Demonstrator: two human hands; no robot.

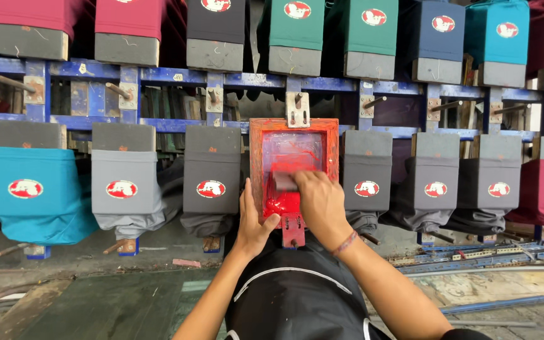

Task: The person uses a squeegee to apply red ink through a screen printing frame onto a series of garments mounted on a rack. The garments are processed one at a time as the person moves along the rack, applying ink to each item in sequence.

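Along the blue rack (158,75) of garments, we are bracing the red screen frame (257,157) with our left hand (254,220) while our right hand (320,201), clamped on the squeegee (284,181), should be pulling evenly.

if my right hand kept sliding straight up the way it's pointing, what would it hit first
Probably the top bar of the red screen frame. Your right hand points up the inked mesh with the squeegee; nothing else shows between, though depth is unclear.
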